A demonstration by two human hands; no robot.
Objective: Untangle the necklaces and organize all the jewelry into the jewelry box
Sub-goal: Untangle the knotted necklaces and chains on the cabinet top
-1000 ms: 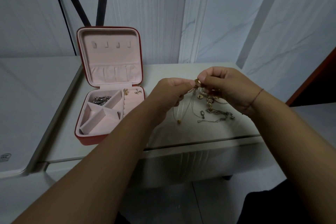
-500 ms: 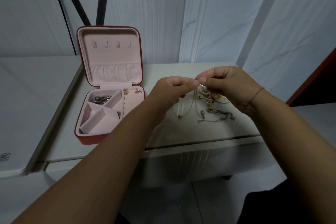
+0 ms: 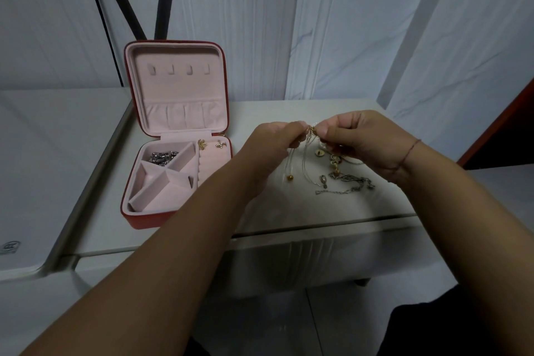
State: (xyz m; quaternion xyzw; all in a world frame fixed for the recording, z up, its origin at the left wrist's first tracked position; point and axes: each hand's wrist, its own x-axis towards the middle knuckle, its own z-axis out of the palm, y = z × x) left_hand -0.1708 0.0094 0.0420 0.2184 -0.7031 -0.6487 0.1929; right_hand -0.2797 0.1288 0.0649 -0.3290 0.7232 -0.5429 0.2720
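Head view: both hands work close together just above the tabletop. The left hand and the right hand each pinch the fine gold necklace between thumb and fingertips at a small gold knot, with the other fingers curled in. Its thin strands hang from the pinch toward the tabletop and end in a small gold bead. Just under the right hand lies the heap of jewelry, made up of gold pendants and a silver chain that lies nearer the front edge than the rest. The jewelry box stands open well to the left with its lid upright. Silver pieces lie in its rear compartment and two gold earrings sit on the right-hand pad.

The main risk, as I judge it, is force. If the hands draw apart too sharply, the knot could cinch tighter or a strand could snap. The hanging loops dangle just beside the heap, so a sideways swing could snag them on a pendant and tangle them again. I cannot tell whether any strand is already caught in the heap. If one is, lifting the necklace could drag the pendants along and pull the silver chain over the edge. A slipped pinch would drop the necklace back onto the heap.
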